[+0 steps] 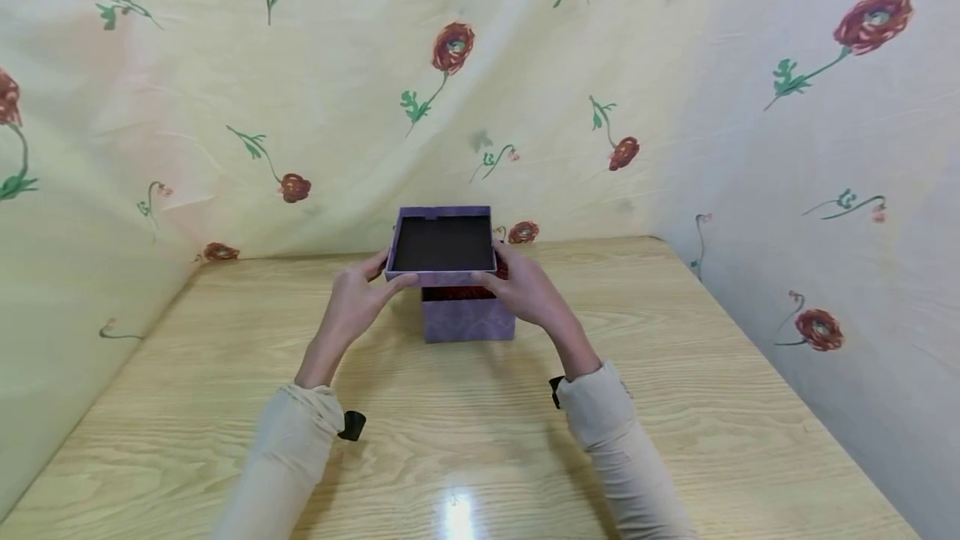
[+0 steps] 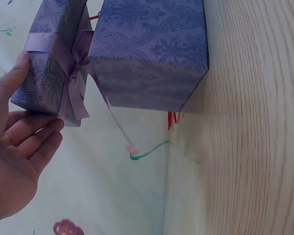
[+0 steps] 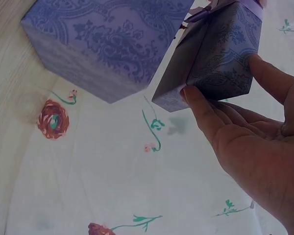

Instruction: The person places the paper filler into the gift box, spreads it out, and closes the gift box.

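A purple patterned box lid is held up at the middle of the table, its black inside facing me. My left hand pinches its left side, thumb at the near edge. On the opposite side my right hand grips it the same way. Behind and below the lid, a matching purple box stands on the table with its top uncovered. Red filling shows inside, partly hidden by the lid. A lilac ribbon with a bow runs across the lid's outer face in the left wrist view.
The box stands on a light wood-grain table, toward its far edge. Flower-printed cloth hangs behind the table and along both sides. Dark wrist straps show by the sleeves. Red strips hang out past the box's far side.
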Motion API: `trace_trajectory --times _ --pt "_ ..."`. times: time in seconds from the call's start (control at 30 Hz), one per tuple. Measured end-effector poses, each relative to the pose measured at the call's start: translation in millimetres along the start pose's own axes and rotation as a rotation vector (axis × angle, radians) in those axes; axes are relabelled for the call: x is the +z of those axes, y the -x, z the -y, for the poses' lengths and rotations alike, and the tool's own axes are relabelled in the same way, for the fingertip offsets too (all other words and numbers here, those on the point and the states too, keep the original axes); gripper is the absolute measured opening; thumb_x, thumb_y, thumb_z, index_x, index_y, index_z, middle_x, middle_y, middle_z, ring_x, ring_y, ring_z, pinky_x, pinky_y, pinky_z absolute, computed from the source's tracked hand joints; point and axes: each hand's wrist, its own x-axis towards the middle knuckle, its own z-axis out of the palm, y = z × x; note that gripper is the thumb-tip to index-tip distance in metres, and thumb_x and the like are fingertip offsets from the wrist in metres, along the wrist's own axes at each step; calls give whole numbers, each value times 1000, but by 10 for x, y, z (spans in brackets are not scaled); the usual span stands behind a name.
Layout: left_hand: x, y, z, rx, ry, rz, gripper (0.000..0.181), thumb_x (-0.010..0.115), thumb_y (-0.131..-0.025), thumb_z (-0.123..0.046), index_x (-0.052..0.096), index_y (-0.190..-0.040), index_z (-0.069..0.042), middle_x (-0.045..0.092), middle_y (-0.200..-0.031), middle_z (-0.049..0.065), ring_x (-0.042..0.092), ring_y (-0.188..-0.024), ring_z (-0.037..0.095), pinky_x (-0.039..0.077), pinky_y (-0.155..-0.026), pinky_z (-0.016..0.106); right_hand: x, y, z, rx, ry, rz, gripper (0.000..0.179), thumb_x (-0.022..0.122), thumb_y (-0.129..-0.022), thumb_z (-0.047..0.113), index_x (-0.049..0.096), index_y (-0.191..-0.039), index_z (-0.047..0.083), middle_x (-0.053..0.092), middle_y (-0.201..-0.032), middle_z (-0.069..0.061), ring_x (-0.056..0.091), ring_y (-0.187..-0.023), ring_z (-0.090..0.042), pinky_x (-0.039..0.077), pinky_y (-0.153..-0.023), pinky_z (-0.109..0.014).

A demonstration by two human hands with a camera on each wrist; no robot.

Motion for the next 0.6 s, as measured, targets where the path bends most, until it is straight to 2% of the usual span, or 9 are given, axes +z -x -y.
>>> trace_trajectory --times 0.17,0.33,0.43,0.5,0.57,0.6 --pt "91 -32 -42 -5 36 10 76 79 -92 -45 53 -150 -5 57 -142 21 55 -132 35 48 -103 53 -75 25 -69 -29 -48 -5 68 64 -105 22 33 -160 -3 50 -152 -22 50 -138 -36 46 -106 -50" --pt "168 -62 -90 -13 56 13 78 76 -92 -52 53 -150 -5 62 -137 20 58 -129 29 50 -97 45 -153 55 -134 -24 -77 -9 69 65 -105 19 30 -160 -4 45 -155 -23 47 -140 -40 47 -105 -50" --pt "205 -75 -113 -14 60 14 80 74 -92 -57 54 -150 -6 64 -135 18 64 -115 22 49 -85 38 -182 63 -165 -36 -96 -13 67 65 -105 17 32 -160 -4 45 -155 -24 46 -139 -42 47 -105 -49" --pt "226 -80 -122 -17 68 22 81 73 -92 -58 53 -151 -6 64 -136 17 65 -98 21 46 -74 37 -197 67 -179 -40 -105 -17 67 66 -104 15 33 -160 -3 46 -154 -24 46 -139 -41 47 -105 -49" --pt "249 -90 -130 -23 81 29 81 74 -91 -59 54 -151 -7 64 -137 16 64 -98 19 45 -74 36 -204 70 -194 -39 -114 -18 66 65 -104 14 33 -160 -2 45 -155 -23 46 -140 -41 48 -104 -49" --pt "259 -94 -137 -26 86 33 82 74 -91 -58 53 -151 -7 63 -138 15 64 -107 18 48 -78 36 -208 72 -201 -39 -119 -19 66 65 -104 14 33 -160 -2 45 -155 -23 46 -140 -41 48 -103 -49"
